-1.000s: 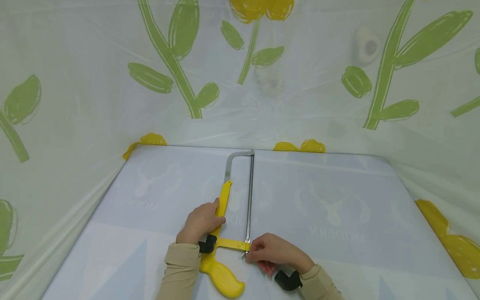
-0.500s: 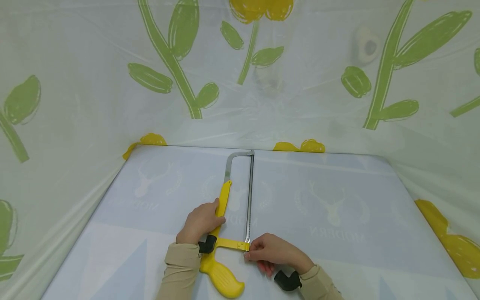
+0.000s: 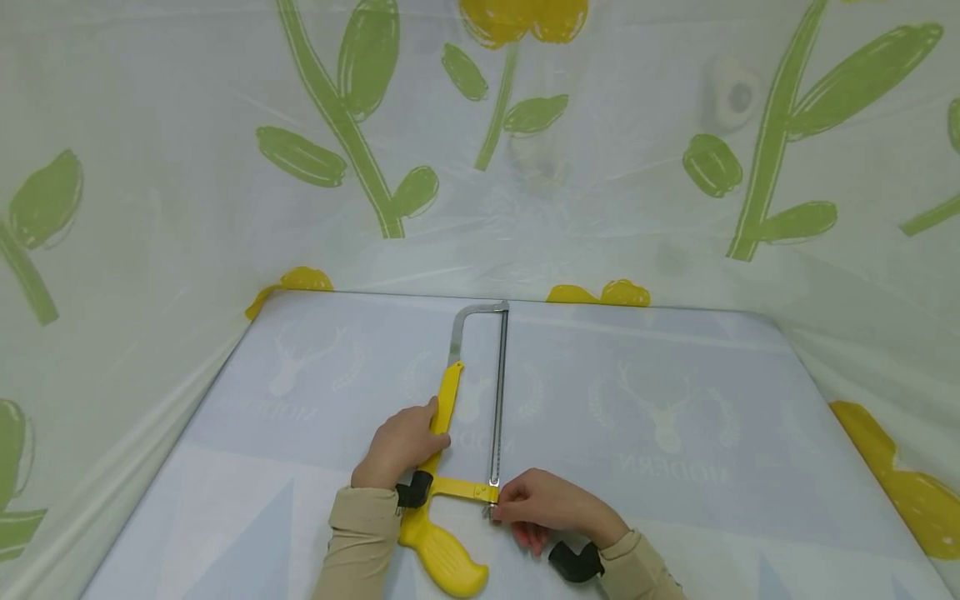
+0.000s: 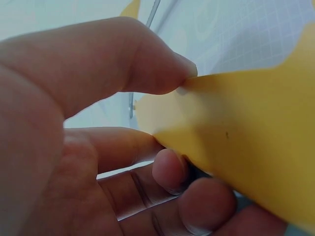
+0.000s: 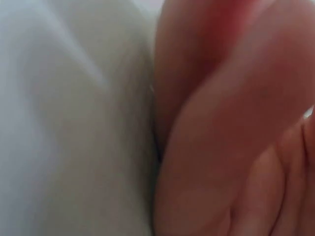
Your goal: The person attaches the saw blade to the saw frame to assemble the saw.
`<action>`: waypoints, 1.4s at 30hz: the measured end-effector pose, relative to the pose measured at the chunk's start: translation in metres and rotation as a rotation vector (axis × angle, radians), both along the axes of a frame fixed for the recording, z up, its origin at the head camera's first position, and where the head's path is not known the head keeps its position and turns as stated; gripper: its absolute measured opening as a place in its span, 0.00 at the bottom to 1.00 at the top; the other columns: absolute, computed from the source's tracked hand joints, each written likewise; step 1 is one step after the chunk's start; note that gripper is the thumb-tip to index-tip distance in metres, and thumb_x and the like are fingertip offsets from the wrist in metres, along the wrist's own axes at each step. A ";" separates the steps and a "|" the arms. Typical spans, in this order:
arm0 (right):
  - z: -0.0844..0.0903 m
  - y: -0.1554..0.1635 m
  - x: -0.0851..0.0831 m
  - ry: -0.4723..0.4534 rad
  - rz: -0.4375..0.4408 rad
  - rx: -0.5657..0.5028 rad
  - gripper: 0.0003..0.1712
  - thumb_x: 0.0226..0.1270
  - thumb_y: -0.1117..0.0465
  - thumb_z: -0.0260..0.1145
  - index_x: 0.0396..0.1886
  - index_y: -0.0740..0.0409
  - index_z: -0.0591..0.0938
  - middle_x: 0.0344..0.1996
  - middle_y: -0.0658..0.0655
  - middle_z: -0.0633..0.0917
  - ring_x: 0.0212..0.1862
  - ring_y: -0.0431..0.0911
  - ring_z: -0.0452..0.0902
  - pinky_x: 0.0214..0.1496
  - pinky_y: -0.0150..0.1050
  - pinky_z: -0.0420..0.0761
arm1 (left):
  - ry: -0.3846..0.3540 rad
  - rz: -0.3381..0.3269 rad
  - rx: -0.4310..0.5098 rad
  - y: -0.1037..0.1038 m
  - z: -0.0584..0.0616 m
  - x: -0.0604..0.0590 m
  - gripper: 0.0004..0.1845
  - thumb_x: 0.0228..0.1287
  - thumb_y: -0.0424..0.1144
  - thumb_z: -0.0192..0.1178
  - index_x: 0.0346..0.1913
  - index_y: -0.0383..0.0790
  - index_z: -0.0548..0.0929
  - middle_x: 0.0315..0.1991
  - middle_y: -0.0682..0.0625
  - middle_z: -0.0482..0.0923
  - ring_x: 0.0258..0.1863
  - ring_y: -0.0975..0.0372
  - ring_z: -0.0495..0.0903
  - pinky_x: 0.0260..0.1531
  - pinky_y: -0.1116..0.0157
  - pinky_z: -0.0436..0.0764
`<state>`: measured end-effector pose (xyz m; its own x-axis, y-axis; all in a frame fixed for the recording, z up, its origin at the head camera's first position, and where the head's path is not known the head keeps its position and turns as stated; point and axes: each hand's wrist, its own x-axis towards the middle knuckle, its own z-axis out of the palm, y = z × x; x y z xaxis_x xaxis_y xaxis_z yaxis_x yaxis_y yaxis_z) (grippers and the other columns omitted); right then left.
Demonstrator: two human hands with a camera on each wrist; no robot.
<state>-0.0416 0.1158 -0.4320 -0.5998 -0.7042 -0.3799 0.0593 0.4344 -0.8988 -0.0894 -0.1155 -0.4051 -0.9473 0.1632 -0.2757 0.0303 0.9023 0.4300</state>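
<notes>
A hacksaw [image 3: 448,396] with a yellow frame and grip lies flat on the table, its silver front arm pointing away. Along its right side runs the straight metal blade [image 3: 498,392]. My left hand [image 3: 401,442] holds the yellow frame above the grip. In the left wrist view, thumb and fingers lie on opposite edges of that yellow frame [image 4: 246,128]. At the blade's near end, my right hand [image 3: 551,504] pinches the small metal wing nut [image 3: 488,512] between thumb and fingertips. The right wrist view shows only blurred, curled fingers [image 5: 221,128] close to the tabletop; the nut is hidden there.
The pale table [image 3: 675,517] carries a faint deer-head print. A white curtain [image 3: 600,192] with green leaves and yellow flowers hangs behind its far edge and along both sides.
My right fingertips shift slightly at the wing nut, covering most of it half a second ago and showing more of it now. The left hand and the hacksaw stay in place.
</notes>
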 end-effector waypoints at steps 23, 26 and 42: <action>0.001 0.000 0.001 0.024 -0.014 -0.008 0.19 0.59 0.48 0.60 0.19 0.58 0.79 0.07 0.51 0.75 0.08 0.42 0.68 0.10 0.36 0.68 | -0.009 0.000 -0.006 0.000 -0.002 -0.001 0.37 0.53 0.45 0.58 0.65 0.36 0.61 0.48 0.45 0.75 0.28 0.60 0.69 0.32 0.62 0.70; 0.001 -0.001 0.001 0.029 -0.019 -0.002 0.19 0.58 0.47 0.60 0.19 0.58 0.80 0.07 0.51 0.75 0.08 0.42 0.68 0.10 0.36 0.67 | -0.006 0.000 -0.004 0.000 -0.001 -0.001 0.36 0.52 0.45 0.58 0.65 0.36 0.61 0.48 0.45 0.75 0.28 0.60 0.69 0.32 0.62 0.70; 0.006 -0.009 0.008 0.117 -0.102 0.159 0.25 0.55 0.39 0.59 0.15 0.54 0.79 0.04 0.49 0.72 0.05 0.41 0.65 0.09 0.37 0.68 | -0.006 -0.008 -0.001 0.000 0.003 0.000 0.36 0.53 0.45 0.58 0.65 0.36 0.62 0.45 0.45 0.75 0.29 0.59 0.69 0.34 0.61 0.70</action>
<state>-0.0339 0.1065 -0.4264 -0.7110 -0.5749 -0.4049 0.0095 0.5679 -0.8230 -0.0895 -0.1150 -0.4024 -0.9441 0.1706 -0.2820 0.0350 0.9026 0.4290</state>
